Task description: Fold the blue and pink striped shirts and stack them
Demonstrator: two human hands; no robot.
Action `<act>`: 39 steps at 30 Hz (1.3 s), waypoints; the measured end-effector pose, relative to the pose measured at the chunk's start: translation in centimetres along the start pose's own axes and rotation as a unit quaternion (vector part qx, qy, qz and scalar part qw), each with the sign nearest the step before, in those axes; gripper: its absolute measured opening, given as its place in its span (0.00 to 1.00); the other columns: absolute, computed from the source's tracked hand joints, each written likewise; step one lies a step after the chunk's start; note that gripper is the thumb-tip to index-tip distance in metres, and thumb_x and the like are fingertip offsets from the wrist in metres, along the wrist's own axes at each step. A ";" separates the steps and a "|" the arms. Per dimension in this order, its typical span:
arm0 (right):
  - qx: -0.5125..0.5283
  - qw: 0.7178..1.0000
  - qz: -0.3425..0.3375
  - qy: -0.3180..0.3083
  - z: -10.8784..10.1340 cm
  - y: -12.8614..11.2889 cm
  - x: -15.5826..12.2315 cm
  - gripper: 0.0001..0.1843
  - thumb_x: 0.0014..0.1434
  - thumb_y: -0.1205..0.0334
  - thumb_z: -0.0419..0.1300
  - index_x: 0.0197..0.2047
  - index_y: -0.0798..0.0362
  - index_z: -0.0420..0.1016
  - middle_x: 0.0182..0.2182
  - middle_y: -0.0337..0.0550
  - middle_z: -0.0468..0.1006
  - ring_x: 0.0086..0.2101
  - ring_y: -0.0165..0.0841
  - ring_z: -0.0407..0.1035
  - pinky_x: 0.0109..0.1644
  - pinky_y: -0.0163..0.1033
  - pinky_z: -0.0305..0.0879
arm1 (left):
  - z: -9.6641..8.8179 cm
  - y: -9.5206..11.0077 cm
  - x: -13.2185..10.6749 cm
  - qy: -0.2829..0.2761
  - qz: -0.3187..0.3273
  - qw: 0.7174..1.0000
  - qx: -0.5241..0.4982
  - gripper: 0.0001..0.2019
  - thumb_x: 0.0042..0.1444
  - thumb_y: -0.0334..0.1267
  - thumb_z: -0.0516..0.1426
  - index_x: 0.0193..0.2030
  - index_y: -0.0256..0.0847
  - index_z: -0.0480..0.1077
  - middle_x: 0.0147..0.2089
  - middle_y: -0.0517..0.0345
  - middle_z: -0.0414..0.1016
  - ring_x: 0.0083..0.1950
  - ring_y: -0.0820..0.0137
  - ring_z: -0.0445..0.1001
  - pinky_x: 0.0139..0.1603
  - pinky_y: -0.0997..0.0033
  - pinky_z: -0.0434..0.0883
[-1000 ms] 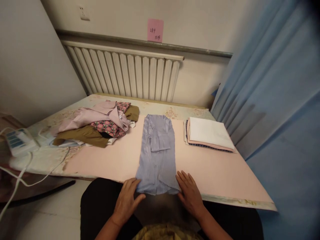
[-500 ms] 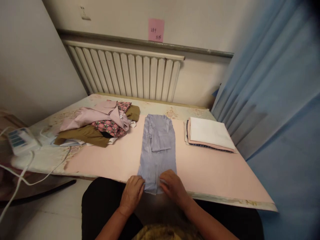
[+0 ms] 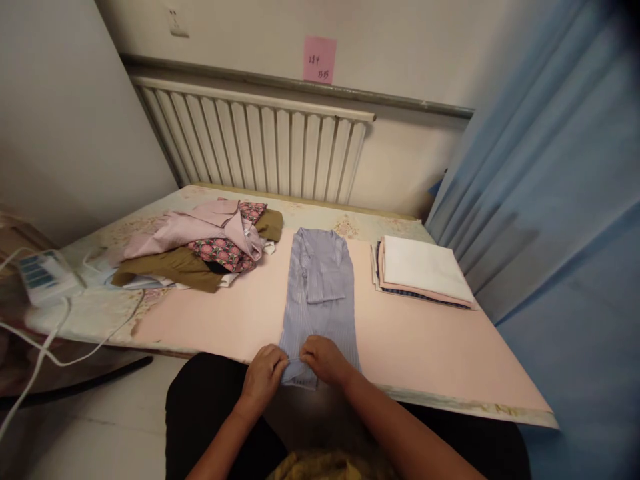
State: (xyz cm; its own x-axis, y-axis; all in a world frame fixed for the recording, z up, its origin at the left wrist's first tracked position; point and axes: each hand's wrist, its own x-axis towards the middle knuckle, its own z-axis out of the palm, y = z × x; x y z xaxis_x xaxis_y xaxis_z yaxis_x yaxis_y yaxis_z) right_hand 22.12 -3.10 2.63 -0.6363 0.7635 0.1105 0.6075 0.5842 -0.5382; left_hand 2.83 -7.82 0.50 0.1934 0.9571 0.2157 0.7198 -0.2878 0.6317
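Observation:
A blue-grey ribbed shirt [image 3: 327, 313] lies lengthwise in front of me, its sides turned in and one sleeve laid across its upper part. Its bottom end hangs a little over the table's front edge. My left hand [image 3: 265, 372] is closed on the left corner of the hem. Just right of it, my right hand [image 3: 325, 359] pinches the hem too, and a taut strip of fabric runs between the two hands. The fingertips are partly hidden.
A loose heap of clothes [image 3: 200, 243] lies left on the pink-covered table [image 3: 425, 347]. Folded cloths [image 3: 425, 267] are stacked at the right. A white power strip [image 3: 47, 277] with cables is at far left. A blue curtain [image 3: 565, 267] borders the right side.
My right hand has moved left and slightly up with the hem, closer to my left hand. The left hand has barely moved. The view has shifted slightly.

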 end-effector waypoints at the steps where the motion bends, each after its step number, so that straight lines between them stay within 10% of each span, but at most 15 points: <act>1: -0.002 1.000 0.003 -0.002 -0.1 -0.1 0.2 0.10 0.60 0.70 0.57 0.27 0.54 0.72 0.28 0.37 0.71 0.33 0.29 0.64 0.38 0.33 0.57 | -0.1 -0.1 0.2 -0.012 -0.010 1.000 -0.002 0.13 0.63 0.42 0.48 0.30 0.43 0.67 0.33 0.56 0.70 0.39 0.65 0.68 0.42 0.64 0.65; 39: 0.008 0.997 0.049 -0.052 -0.9 0.0 1.5 0.12 0.58 0.74 0.53 0.26 0.55 0.72 0.28 0.38 0.74 0.31 0.28 0.64 0.37 0.32 0.55 | -1.5 -0.6 3.0 -0.126 -0.172 0.974 -0.072 0.07 0.52 0.37 0.50 0.26 0.42 0.66 0.25 0.65 0.66 0.29 0.73 0.64 0.31 0.74 0.58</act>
State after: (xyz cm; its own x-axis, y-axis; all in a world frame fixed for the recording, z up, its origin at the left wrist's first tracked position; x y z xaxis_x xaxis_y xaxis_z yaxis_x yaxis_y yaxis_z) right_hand 21.54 -1.70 3.56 -0.6196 0.7843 -0.0300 0.6630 0.5026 -0.5548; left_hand 1.93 -4.84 1.90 0.1276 0.9701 -0.2062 0.6737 0.0678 0.7359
